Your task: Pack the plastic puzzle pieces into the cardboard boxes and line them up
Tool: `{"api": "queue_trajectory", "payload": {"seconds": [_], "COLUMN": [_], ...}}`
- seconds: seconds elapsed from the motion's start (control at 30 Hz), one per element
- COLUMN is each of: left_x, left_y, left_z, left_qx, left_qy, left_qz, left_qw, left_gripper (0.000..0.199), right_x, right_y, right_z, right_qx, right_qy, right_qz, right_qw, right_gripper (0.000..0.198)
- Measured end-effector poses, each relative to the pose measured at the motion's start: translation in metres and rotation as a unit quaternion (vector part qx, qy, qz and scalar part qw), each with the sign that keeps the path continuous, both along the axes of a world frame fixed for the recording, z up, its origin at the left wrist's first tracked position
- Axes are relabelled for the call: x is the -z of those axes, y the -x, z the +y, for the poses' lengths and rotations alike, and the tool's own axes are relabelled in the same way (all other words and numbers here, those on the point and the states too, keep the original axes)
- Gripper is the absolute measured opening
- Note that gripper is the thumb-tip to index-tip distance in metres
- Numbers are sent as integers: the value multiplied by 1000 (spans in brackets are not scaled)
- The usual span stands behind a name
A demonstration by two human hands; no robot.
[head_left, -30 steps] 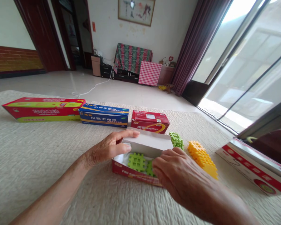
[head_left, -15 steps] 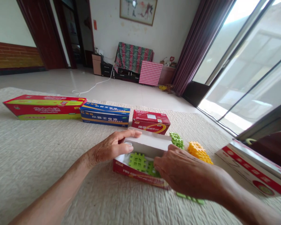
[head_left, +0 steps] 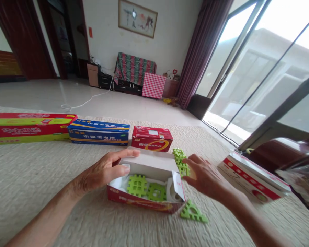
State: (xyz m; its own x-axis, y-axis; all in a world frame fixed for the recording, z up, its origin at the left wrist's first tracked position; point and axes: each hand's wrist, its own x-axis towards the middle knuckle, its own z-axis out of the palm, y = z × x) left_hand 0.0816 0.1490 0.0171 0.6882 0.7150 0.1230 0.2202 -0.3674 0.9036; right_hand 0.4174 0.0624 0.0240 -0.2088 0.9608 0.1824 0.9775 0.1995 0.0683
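An open red cardboard box (head_left: 146, 204) sits on the quilted cover, its white lid flap raised at the back. Two green toy building blocks (head_left: 137, 185) with notched edges lie inside on white lining. My left hand (head_left: 105, 169) grips the box's left end, thumb over the side flap and fingers along the lid. Right of the box, my right hand (head_left: 202, 173) is open, thumb and fingers apart, at a stack of green blocks (head_left: 179, 155); whether it touches them I cannot tell. A green triangular block (head_left: 193, 212) lies by the box's near right corner.
Behind stand a closed red box (head_left: 151, 139), a blue box (head_left: 99, 133) and a long red-and-green box (head_left: 31, 127) in a row. At the right is a white-and-red box (head_left: 252, 178), with a clear plastic bag (head_left: 302, 180) beyond it.
My right hand has left the inside of the box and moved right to the green stack, its fingers opening. The view has turned right. My left hand stays on the box.
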Motion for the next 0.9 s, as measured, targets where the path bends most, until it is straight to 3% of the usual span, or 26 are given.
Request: {"api": "queue_trajectory", "payload": {"seconds": [0.2, 0.53, 0.7, 0.9], "left_x": [2, 1, -2, 4], "left_y": [-1, -1, 3, 8], "left_z": [2, 2, 2, 7], "left_qx": [4, 5, -1, -10], "left_qy": [13, 10, 0, 39], "left_qz": [-5, 0, -29, -85], "left_qw": [1000, 1000, 1000, 996], "left_gripper": [48, 49, 46, 43], "right_x": [20, 15, 19, 29], "right_y": [-2, 0, -7, -14], "right_z": [-4, -16, -17, -10], "right_qx": [13, -28, -59, -67], "right_qy": [-7, 98, 92, 71], "right_qz": [-7, 58, 77, 84], "right_qw": [1000, 993, 991, 992], "right_gripper": [39, 24, 20, 30]}}
